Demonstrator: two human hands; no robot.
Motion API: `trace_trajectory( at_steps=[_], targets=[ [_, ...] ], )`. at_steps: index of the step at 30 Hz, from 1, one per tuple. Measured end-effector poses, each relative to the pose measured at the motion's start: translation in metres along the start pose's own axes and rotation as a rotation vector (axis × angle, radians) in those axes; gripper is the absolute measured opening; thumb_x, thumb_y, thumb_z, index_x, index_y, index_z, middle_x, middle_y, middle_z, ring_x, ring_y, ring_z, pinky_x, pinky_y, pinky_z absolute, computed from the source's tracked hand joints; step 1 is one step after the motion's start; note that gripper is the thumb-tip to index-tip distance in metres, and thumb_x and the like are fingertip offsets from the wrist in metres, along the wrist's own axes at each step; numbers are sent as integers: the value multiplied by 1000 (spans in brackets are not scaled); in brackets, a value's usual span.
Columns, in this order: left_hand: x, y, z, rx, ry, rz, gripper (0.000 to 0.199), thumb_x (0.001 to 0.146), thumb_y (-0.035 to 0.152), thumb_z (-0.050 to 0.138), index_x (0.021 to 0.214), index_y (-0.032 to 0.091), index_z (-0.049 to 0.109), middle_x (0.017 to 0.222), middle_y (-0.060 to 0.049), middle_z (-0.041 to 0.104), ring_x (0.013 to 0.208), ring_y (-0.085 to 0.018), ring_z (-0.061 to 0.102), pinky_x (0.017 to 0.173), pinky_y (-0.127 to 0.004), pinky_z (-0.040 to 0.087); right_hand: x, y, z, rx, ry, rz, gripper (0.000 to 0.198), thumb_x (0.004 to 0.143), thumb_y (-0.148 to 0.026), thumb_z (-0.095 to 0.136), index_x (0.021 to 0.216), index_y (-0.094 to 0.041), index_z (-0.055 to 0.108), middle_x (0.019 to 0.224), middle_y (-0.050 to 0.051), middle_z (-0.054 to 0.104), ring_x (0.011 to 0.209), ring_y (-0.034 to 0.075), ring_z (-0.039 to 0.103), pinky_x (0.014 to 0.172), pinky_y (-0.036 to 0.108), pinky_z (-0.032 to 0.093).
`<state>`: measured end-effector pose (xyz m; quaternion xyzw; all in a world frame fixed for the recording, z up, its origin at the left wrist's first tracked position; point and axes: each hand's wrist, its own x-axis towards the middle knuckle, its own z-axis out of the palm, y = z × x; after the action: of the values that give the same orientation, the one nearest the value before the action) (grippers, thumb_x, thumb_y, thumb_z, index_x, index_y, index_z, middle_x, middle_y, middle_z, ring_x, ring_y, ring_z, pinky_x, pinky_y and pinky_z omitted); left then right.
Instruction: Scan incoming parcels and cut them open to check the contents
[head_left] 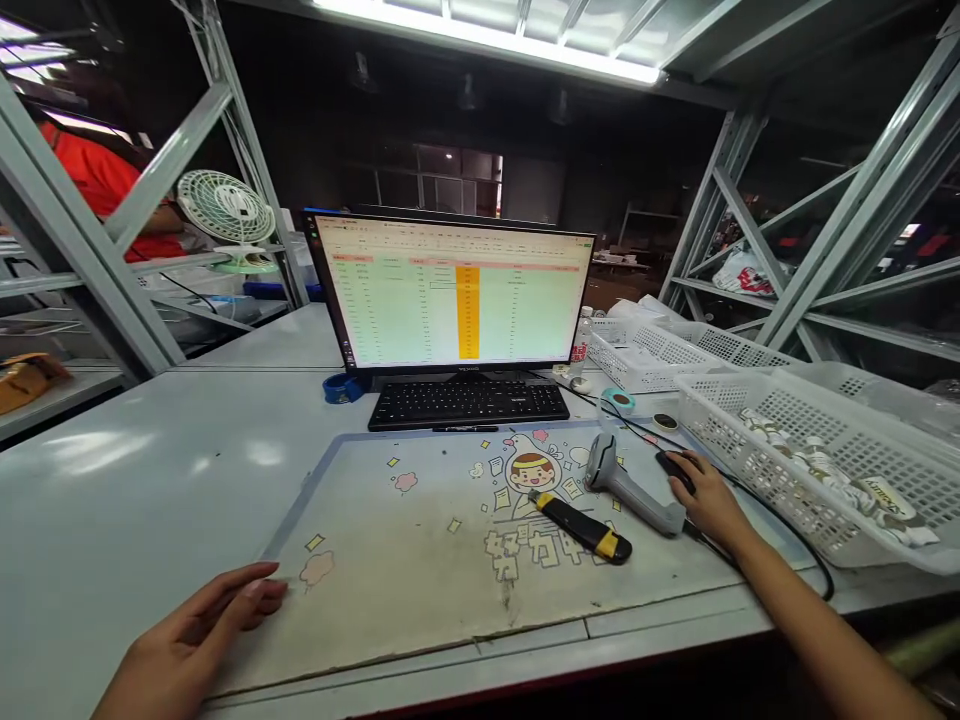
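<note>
My right hand [709, 500] rests over a black computer mouse [670, 464] at the right of the desk mat [390, 590], its fingers bent around the mouse. Just left of it lies a grey barcode scanner [630, 490] with its cable running under my wrist. A black and yellow utility knife [581, 525] lies on the mat's printed cartoon. My left hand [199, 635] is at the mat's left edge, holding nothing, with its fingers loosely bent and the thumb apart. Behind the mat stand a black keyboard [469, 402] and a monitor [450, 300] showing a spreadsheet with an orange column.
White plastic baskets [757, 470] line the right side, the nearest with small white packages in it. Blue tape [343, 388] sits left of the keyboard; further rolls [618, 400] lie at right. Metal shelf frames rise on both sides. A fan [227, 208] and a person in red [97, 175] are at left.
</note>
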<state>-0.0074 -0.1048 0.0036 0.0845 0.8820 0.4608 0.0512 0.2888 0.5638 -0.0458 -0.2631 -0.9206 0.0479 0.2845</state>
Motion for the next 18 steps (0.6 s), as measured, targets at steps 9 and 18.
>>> trace_trajectory(
  at_steps=[9, 18],
  targets=[
    [1, -2, 0, -7, -5, 3, 73, 74, 91, 53, 109, 31, 77, 104, -7, 84, 108, -37, 79, 112, -55, 57, 0, 0, 1, 2, -3, 0, 55, 102, -47, 44, 146, -22, 65, 146, 16, 57, 129, 34, 62, 115, 53, 50],
    [-2, -3, 2, -106, 14, 69, 73, 76, 87, 64, 111, 25, 77, 99, -10, 84, 96, -33, 81, 95, -44, 66, 0, 14, 6, -1, -26, -25, 61, 101, -55, 42, 146, -21, 66, 146, 16, 59, 130, 36, 63, 112, 53, 53]
  ],
)
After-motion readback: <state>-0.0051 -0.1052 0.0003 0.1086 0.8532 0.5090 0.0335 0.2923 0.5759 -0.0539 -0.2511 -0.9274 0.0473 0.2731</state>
